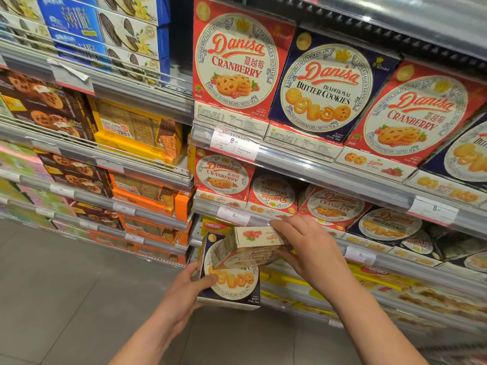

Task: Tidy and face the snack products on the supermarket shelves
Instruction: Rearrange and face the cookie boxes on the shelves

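Observation:
My left hand (pixel 188 288) grips a navy butter cookie box (pixel 232 284) by its left edge, face up in front of the shelves. Over it, my right hand (pixel 303 246) holds a red cranberry cookie box (pixel 250 248), tilted and upside down, with its cream side panel facing me. Both boxes hang in the air below the second shelf. On that shelf, one cranberry box (pixel 272 194) stands upside down between two upright cranberry boxes (pixel 222 175). Navy butter cookie boxes (pixel 387 223) stand to their right.
The top shelf holds large cranberry boxes (pixel 237 59) and a butter cookie box (pixel 326 85) behind a rail with a price tag (pixel 233 143). Left bays hold chocolate-chip, orange and yellow cracker boxes (pixel 137 133). Yellow packs (pixel 369 280) fill lower shelves. Grey floor tiles (pixel 66 299) lie below.

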Motion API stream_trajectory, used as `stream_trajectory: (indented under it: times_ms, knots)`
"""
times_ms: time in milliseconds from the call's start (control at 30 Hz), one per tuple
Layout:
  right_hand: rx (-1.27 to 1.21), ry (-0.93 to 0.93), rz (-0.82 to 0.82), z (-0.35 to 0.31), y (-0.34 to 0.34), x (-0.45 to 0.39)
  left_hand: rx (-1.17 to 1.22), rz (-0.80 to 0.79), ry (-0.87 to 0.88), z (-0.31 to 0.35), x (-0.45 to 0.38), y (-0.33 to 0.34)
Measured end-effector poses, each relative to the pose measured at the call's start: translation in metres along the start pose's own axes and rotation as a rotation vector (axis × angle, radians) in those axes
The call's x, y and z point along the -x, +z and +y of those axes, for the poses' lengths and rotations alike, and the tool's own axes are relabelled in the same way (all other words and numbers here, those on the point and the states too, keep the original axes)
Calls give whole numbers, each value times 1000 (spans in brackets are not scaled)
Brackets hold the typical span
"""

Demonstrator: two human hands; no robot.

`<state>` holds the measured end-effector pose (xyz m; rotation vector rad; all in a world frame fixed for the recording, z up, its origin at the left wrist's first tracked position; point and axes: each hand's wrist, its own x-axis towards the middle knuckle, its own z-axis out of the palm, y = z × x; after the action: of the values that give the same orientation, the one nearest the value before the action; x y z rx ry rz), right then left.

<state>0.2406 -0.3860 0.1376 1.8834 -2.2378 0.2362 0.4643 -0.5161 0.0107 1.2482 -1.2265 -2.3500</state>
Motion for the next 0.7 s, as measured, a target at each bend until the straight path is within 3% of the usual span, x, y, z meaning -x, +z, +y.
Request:
stream_trajectory:
  times_ms: [167,333,400,700]
  knots:
    - [-19,102,163,7,-3,6,-206,-7,207,12,4,7]
    - [25,225,215,20,-5,4,-923,164,548,10,-6,2]
    - [53,248,238,23,-7,0,-1140,160,674,8,-15,1]
    - [109,349,271,25,-5,-13,-1637,22,734,44,-40,21]
